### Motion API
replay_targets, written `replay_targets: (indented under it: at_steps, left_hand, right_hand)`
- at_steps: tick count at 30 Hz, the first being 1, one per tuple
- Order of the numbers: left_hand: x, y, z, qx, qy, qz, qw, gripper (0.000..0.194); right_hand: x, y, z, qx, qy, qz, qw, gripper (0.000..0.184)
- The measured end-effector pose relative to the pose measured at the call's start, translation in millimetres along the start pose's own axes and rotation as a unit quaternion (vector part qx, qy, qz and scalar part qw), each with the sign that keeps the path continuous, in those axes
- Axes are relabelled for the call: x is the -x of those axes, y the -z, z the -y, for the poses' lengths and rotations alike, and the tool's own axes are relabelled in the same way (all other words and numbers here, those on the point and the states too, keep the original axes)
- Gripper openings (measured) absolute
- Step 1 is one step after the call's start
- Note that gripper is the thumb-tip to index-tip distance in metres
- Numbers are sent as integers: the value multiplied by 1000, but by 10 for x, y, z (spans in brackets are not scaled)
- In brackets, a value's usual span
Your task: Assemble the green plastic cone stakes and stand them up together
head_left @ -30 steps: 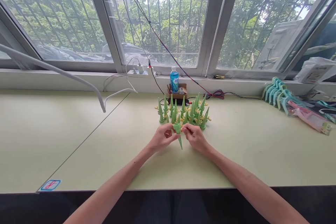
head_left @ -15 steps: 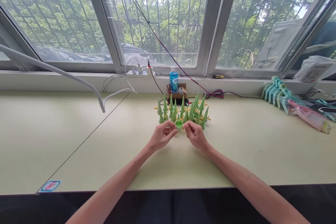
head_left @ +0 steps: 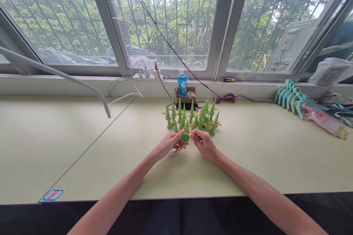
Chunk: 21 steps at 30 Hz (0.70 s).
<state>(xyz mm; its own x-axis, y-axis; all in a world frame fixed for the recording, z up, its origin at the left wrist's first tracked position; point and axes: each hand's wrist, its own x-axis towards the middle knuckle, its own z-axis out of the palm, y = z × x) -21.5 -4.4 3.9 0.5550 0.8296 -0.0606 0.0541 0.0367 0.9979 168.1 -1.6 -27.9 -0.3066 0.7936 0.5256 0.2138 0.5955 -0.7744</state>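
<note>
My left hand (head_left: pixel 171 144) is closed on a green watering spike (head_left: pixel 185 137), whose round open end faces me; the rest of it is hidden. My right hand (head_left: pixel 203 142) sits just to its right, with thumb and fingers pinched at the rim. Whatever lies between those fingertips is too small to make out. Right behind both hands, several green cone-shaped watering spikes (head_left: pixel 200 118) stand points up in a cluster, with small yellow valves (head_left: pixel 218 123) sticking out of their sides.
Behind the cluster are a dark phone-like slab (head_left: pixel 179 107), a small cardboard box (head_left: pixel 190 99) and a bottle of blue liquid (head_left: pixel 182 85). Coiled cable (head_left: pixel 228 98) lies by the sill. Hangers (head_left: pixel 289 97) rest at far right. A white curved arm (head_left: pixel 82 80) reaches in from the left.
The held spike has tipped its open end more toward me and come slightly lower and left. My left hand has turned with it, and my right fingertips have moved in to the rim.
</note>
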Motion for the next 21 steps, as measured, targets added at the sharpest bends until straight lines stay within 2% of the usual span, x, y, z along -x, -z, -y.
replay_targets:
  at_steps: [5,9,15,21]
  left_hand:
    - [7,21,26,-17,-25,3,1000,53]
    - [15,29,31,-93,-67,-17,993,41]
    - [15,22,69,-218,-166,-74,959,31]
    - [14,16,120,-294,-223,-115,922,27]
  right_hand:
    - [-3,10,17,-8,-14,6,1000,31]
    - [-4,9,-5,-1,-12,13,1000,30]
    - [-14,9,-31,10,-9,17,1000,33]
    - [-19,5,-12,10,-5,11,1000,32]
